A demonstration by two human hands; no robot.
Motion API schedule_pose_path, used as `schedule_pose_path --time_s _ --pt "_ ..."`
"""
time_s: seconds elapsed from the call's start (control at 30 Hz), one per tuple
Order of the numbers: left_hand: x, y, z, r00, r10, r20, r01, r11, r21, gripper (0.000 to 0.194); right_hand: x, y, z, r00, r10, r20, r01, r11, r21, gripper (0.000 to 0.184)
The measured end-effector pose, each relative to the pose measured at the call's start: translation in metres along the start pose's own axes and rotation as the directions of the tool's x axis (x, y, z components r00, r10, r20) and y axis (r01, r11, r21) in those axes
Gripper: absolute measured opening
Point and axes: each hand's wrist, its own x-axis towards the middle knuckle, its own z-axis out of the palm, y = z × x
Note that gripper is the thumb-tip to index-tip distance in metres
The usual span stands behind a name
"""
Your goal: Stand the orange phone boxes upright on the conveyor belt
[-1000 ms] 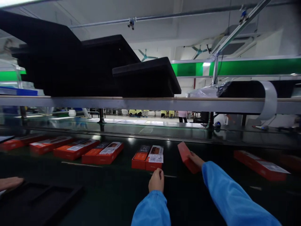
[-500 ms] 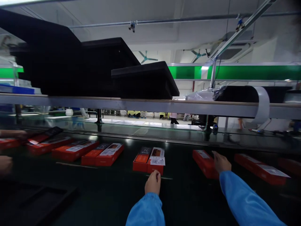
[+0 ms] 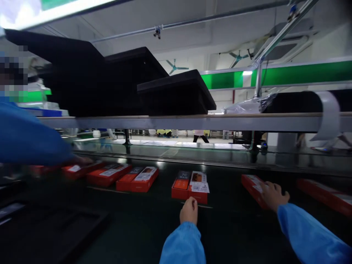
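My left hand (image 3: 189, 211) is closed, fingers curled together, just in front of two red-orange boxes standing side by side. The left box (image 3: 180, 184) has a dark top end printed "7C WAVE"; the right box (image 3: 198, 186) carries a picture and a white label. Whatever the left fingers hold, if anything, is hidden. Farther right, my right hand (image 3: 275, 197) lies against the right side of a single red box (image 3: 254, 189) with a white label. Its fingers are spread apart and not wrapped round that box.
More red boxes (image 3: 137, 179) lie in a row on the dark belt (image 3: 143, 227). Black foam trays (image 3: 176, 93) are stacked on the shelf (image 3: 176, 122) above. At left, a co-worker's blue sleeve (image 3: 30, 135) reaches over the boxes. A black tray (image 3: 68, 227) lies front left.
The boxes and both my hands appear farther right in view, and the camera has turned somewhat. My right hand's fingers have spread. A co-worker's sleeve has come in from the left.
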Motion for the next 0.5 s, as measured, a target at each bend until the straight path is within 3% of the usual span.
schedule_pose_path --time_s 0.1,0.23,0.3,0.37,0.5 --pt "0.001 -0.002 0.000 1.000 -0.026 -0.013 0.026 0.999 0.029 0.021 -0.021 -0.051 -0.026 0.984 -0.180 -0.007 0.180 0.982 0.055 0.048" --pt "0.000 -0.002 -0.004 0.998 -0.064 -0.013 0.065 0.997 0.034 0.022 -0.054 -0.140 -0.053 0.905 -0.411 0.109 0.375 0.893 0.251 0.051" --pt "0.000 -0.003 -0.004 0.998 -0.062 -0.001 0.062 0.998 0.029 0.022 -0.064 -0.180 -0.057 0.886 -0.437 0.157 0.379 0.876 0.299 0.058" --pt "0.002 -0.005 -0.003 0.999 -0.050 0.003 0.050 0.998 0.030 0.023 -0.068 -0.208 -0.053 0.895 -0.415 0.160 0.355 0.883 0.306 0.070" --pt "0.007 -0.011 0.003 0.999 -0.043 -0.001 0.043 0.999 0.026 0.024 -0.056 -0.229 -0.031 0.897 -0.389 0.211 0.309 0.892 0.331 0.077"
